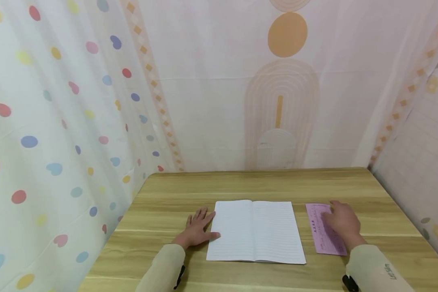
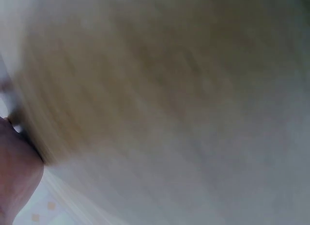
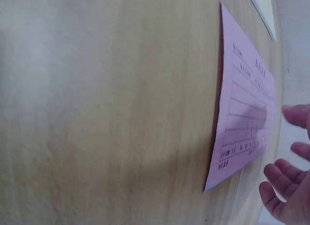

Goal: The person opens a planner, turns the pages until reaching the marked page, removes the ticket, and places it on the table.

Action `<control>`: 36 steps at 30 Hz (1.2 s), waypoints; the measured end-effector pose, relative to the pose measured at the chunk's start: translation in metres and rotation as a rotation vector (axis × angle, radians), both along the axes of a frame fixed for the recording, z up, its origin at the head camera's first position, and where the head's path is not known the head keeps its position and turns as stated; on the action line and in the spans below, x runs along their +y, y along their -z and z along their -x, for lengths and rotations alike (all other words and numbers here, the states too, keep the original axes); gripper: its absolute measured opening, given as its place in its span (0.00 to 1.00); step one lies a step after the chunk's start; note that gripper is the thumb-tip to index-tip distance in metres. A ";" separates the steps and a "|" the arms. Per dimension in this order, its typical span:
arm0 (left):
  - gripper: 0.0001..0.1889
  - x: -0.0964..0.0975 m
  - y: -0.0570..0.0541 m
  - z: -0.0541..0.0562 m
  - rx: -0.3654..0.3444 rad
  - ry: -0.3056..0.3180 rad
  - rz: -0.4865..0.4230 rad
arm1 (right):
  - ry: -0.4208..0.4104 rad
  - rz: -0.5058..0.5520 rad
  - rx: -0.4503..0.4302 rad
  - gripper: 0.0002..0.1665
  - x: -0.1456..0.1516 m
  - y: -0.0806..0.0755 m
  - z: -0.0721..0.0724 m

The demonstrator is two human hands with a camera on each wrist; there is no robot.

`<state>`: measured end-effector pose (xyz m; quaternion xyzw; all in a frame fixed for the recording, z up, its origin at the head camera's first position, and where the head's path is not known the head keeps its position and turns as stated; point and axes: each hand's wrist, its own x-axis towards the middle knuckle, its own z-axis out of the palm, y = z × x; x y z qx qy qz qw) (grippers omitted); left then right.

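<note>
An opened notebook (image 1: 233,233) with blank lined pages lies flat in the middle of the table. My left hand (image 1: 197,230) rests at its left side, fingers spread, the thumb lying over the page edge. The left wrist view is mostly blur, with part of that hand (image 2: 18,171) at its left border. To the right of the notebook is a pink printed form (image 1: 319,229), with ruled rows showing in the right wrist view. My right hand (image 1: 344,222) hovers over the form's right side, covering part of it. Its fingers (image 3: 281,179) are loosely bent and hold nothing.
The wooden table (image 1: 182,184) has its far edge against a patterned curtain (image 1: 208,101). A dotted curtain (image 1: 76,150) hangs along the left, and another pale curtain (image 1: 428,162) borders the right side.
</note>
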<state>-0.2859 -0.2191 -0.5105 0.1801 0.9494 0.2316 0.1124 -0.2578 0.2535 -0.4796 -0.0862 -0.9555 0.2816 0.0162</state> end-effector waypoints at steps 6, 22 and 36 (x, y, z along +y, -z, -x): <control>0.46 0.005 -0.001 0.004 -0.014 -0.060 -0.102 | -0.185 -0.045 0.158 0.35 -0.013 0.011 0.004; 0.46 0.016 -0.013 -0.005 -0.039 -0.111 -0.360 | -0.504 -0.145 0.168 0.47 -0.054 0.023 -0.005; 0.49 0.022 -0.013 -0.012 -0.056 -0.080 -0.343 | -0.520 -0.190 0.102 0.47 -0.059 0.025 -0.011</control>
